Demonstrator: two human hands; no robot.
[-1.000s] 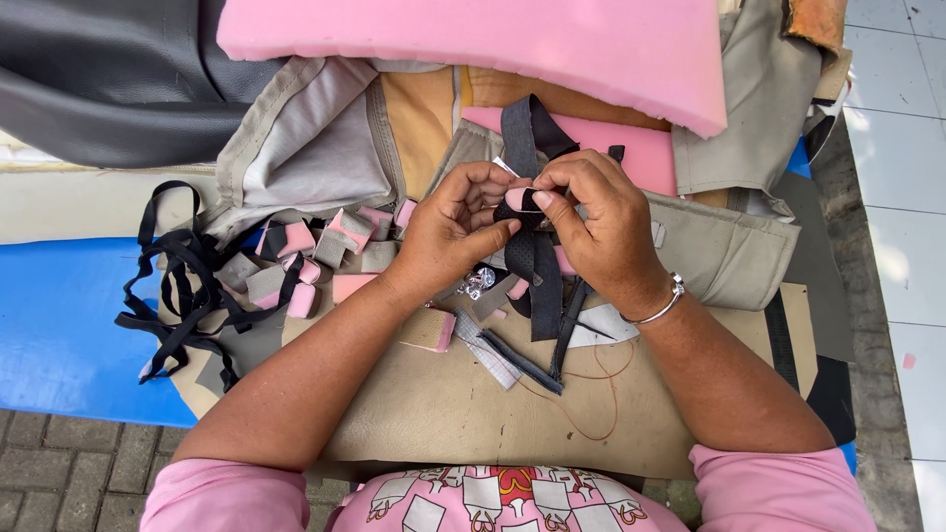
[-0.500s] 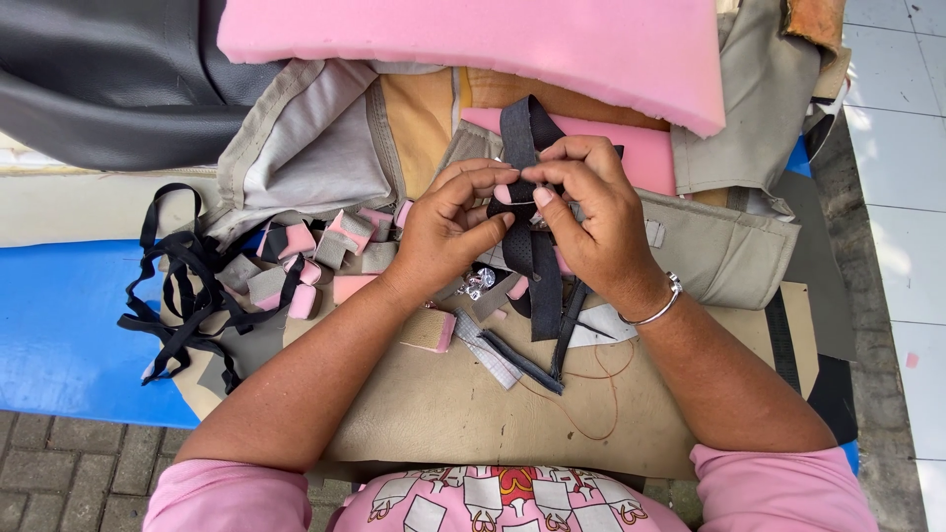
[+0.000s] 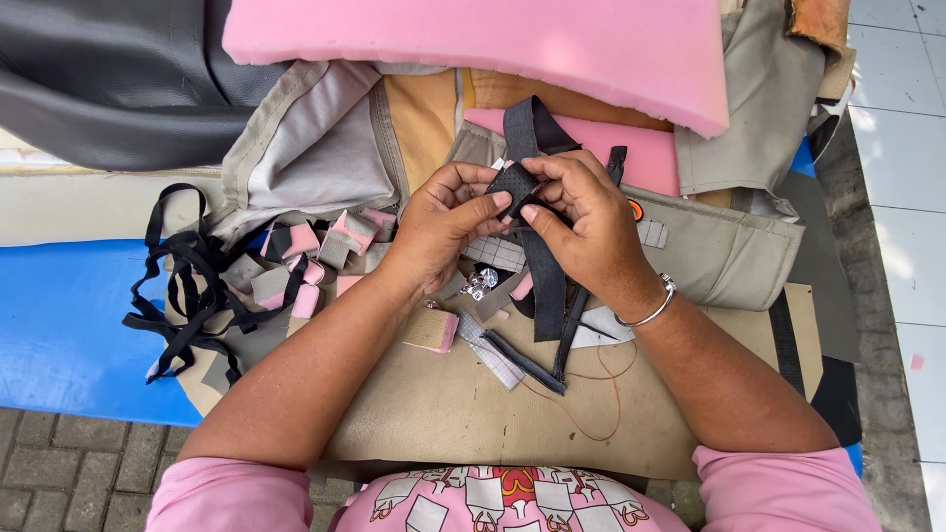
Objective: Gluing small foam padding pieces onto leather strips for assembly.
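Head view, looking straight down: both hands meet over the middle of the work surface, holding a black strap (image 3: 543,266). The left hand (image 3: 443,232) pinches a small dark perforated patch (image 3: 514,185) at the strap's upper part between thumb and forefinger, the other fingers curled under. The right hand (image 3: 583,229), with a silver bangle (image 3: 652,307) at the wrist, closes thumb and fingers on the same spot from the other side, so the fingertips of both hands almost touch.

The strap's long axis runs roughly away from the person and back: its upper end loops above the hands toward the pink foam slab (image 3: 512,44), and its lower end hangs down past the right palm toward the person, ending on the tan cloth (image 3: 443,414).

Left of the hands lie small foam-and-cloth offcuts (image 3: 305,258) and a tangle of black straps (image 3: 192,291) on a blue sheet (image 3: 59,325). A beige padded cover (image 3: 719,251) lies to the right.
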